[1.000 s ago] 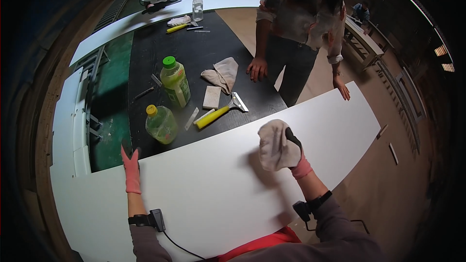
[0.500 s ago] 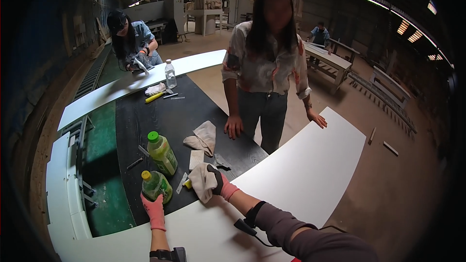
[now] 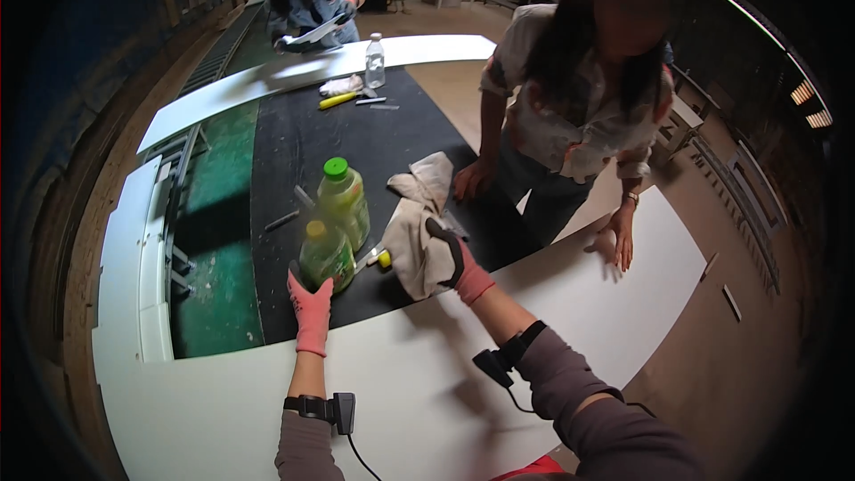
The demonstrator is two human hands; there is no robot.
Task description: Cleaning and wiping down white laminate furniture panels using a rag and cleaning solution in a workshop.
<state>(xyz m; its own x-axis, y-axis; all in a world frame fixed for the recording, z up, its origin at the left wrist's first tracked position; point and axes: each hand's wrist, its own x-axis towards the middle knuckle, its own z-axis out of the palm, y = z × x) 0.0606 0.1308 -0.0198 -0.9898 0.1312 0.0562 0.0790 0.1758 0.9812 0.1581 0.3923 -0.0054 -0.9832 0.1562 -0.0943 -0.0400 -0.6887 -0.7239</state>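
We hold a big cloth (image 3: 411,251) in our right hand (image 3: 460,265), with the fingers closed on its right side. The cloth is a pale, creamy colour, with soft folds and some darker parts in the shade. It is bunched near our fingers and hangs down loose over the black counter (image 3: 383,138), close to the near edge. We cannot tell if its bottom touches the counter.

Our left hand (image 3: 311,307) is at the low part of a small bottle (image 3: 326,258) with a yellow cap. We cannot tell if our fingers grip it. The small bottle is see-through green and stands just in front of a tall bottle (image 3: 347,202) with a green cap.

Just past our cloth lies a crumpled rag (image 3: 427,180), pale too. A bit of a yellow handle (image 3: 385,259) peeks out on the left of our cloth. A big white board (image 3: 374,374) lies along the near side, and another person's hand (image 3: 622,236) is at its right part.
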